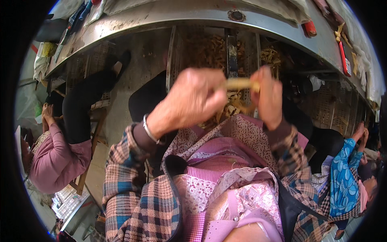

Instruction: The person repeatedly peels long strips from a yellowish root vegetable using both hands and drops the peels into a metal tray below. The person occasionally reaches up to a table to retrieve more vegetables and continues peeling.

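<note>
My left hand [196, 96] is closed in a fist around one end of a short yellowish strip [237, 83]. The strip's other end is pinched in my right hand [267, 96], so it spans level between the two. Motion blurs both hands, and what the strip is made of cannot be told. Directly beneath, more yellowish pieces [232, 106] lie heaped by the edge of my floral apron [242, 130]. Farther off, a plastic crate [208, 51] below the table holds many brownish-yellow pieces, partly hidden by my left hand.
A metal table [193, 15] curves across the front, with a dark post [232, 54] under it. On it lie a red-handled tool [344, 57] and pale cloth or sheeting [278, 9]. A person in pink [57, 160] sits at left, another in blue [343, 181] at right.
</note>
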Tool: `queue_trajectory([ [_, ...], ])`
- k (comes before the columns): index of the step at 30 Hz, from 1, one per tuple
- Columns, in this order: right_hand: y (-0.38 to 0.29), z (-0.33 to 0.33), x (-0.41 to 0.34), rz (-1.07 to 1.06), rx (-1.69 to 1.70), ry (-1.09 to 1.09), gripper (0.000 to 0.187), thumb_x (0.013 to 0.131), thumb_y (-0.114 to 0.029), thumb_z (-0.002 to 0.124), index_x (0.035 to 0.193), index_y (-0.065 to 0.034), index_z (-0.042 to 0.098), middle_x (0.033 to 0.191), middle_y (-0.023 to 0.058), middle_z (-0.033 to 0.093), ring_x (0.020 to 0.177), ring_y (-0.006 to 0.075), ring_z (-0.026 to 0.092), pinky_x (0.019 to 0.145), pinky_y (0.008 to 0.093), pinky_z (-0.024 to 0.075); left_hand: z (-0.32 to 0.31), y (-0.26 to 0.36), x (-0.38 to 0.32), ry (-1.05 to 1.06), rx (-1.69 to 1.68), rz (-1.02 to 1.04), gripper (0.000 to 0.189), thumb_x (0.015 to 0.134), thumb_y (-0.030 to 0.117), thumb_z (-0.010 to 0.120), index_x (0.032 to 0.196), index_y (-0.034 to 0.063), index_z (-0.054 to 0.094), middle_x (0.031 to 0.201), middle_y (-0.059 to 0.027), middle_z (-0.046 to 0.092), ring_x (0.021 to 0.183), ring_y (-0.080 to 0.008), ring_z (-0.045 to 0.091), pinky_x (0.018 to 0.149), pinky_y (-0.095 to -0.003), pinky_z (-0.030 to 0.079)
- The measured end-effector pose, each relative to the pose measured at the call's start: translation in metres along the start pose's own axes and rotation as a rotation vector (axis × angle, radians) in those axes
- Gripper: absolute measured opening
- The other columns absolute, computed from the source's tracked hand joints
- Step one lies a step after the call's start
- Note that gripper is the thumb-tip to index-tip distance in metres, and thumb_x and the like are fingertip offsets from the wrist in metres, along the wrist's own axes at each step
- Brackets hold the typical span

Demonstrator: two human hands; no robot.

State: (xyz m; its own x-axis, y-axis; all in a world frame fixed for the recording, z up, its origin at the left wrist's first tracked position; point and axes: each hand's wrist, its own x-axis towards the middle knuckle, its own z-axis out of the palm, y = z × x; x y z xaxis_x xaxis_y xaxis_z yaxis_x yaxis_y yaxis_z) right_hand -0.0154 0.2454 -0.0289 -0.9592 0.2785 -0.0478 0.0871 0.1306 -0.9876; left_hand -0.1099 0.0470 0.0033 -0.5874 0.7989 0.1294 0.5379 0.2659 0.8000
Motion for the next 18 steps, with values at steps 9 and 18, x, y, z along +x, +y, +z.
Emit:
queue_trajectory([
  [9, 0.048, 0.016, -0.052, 0.339, 0.335, -0.293, 0.031, 0.104, -0.028, 0.053, 0.116, 0.0, 0.058, 0.097, 0.0043, 0.065, 0.077, 0.0105, 0.06, 0.07, 0.0259, 0.0536, 0.085, -0.024, -0.078, -0.156, -0.591, -0.797, 0.036, 0.097, 0.024, 0.058, 0.122, -0.0013, 0.064, 0.132, -0.0196, 0.06, 0.115, -0.0284, 0.06, 0.106, -0.0365, 0.045],
  [18, 0.043, 0.039, -0.104, 0.615, 0.856, -0.25, 0.043, 0.107, -0.046, 0.041, 0.106, -0.0067, 0.06, 0.073, -0.0039, 0.052, 0.055, 0.008, 0.039, 0.051, 0.0235, 0.0362, 0.078, 0.024, -0.079, -0.135, -0.689, -0.519, 0.035, 0.104, 0.013, 0.047, 0.136, 0.0004, 0.048, 0.078, -0.0059, 0.059, 0.072, -0.019, 0.062, 0.072, -0.032, 0.051],
])
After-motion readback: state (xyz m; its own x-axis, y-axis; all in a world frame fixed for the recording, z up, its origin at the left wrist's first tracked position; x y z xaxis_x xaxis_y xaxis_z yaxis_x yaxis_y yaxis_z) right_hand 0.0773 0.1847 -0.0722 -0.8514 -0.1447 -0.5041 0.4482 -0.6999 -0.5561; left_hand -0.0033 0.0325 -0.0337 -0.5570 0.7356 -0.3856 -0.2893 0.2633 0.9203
